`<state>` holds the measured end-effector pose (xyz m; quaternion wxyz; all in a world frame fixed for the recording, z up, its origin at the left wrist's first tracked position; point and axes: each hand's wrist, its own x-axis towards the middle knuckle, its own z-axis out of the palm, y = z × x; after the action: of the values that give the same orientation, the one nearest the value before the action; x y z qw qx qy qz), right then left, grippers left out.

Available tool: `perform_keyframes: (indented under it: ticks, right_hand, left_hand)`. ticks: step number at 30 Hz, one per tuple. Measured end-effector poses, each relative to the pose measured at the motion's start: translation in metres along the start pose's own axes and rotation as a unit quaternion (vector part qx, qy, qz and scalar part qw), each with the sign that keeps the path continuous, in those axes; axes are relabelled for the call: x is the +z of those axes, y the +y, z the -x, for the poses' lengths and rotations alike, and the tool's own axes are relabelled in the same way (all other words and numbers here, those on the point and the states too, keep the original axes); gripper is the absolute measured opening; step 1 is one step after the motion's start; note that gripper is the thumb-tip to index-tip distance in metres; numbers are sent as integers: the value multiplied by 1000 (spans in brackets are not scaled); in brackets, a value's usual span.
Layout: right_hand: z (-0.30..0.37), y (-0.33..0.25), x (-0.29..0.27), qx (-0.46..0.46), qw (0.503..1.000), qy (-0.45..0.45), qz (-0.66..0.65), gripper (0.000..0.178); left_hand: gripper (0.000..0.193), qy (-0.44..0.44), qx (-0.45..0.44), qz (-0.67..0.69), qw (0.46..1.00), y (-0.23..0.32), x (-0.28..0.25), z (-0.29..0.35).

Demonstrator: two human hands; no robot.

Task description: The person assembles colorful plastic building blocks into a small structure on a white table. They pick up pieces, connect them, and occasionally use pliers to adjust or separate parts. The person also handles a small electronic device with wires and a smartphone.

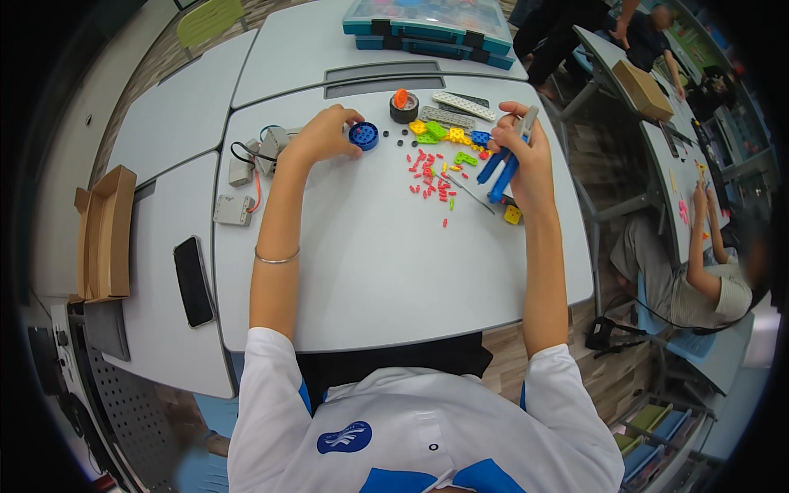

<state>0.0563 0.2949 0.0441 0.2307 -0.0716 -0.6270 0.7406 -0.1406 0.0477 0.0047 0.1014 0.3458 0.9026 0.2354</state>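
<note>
My left hand (327,135) has its thumb and fingers around the near-left edge of a round blue wheel (364,135) with holes in its face. My right hand (532,164) grips pliers (511,168) with blue handles and a grey head, jaws pointing up and away. Between the hands lies a scatter of small pink pegs (427,177), with a thin metal rod (472,195) beside them. Yellow, green and blue perforated pieces (444,133) lie behind the pegs. A black tyre (403,108) with an orange piece on top stands farther back.
Grey motor-like blocks with wires (238,209) sit left of my left forearm. A black phone (193,281) and an open cardboard box (107,234) lie farther left. Teal storage cases (427,41) are stacked at the back. People work at another table on the right.
</note>
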Motion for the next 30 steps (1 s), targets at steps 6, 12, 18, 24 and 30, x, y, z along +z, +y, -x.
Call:
perform_keyframes:
  ticks: [6, 12, 18, 24, 30]
  right_hand:
    - [5, 13, 17, 63, 986, -94, -124, 47]
    - [11, 4, 27, 183, 952, -211, -127, 43]
    - [20, -3, 36, 217, 936, -277, -5, 30]
    - [20, 23, 33, 171, 948, -268, 7, 33]
    - [26, 22, 39, 123, 958, -256, 31, 34]
  left_hand:
    - [55, -37, 17, 74, 996, 12, -2, -4]
    - [58, -10, 61, 227, 972, 51, -28, 15]
    - [58, -49, 113, 326, 937, 67, -32, 19]
    - [64, -111, 131, 357, 918, 82, -32, 23]
    - [65, -114, 164, 392, 898, 86, -37, 28]
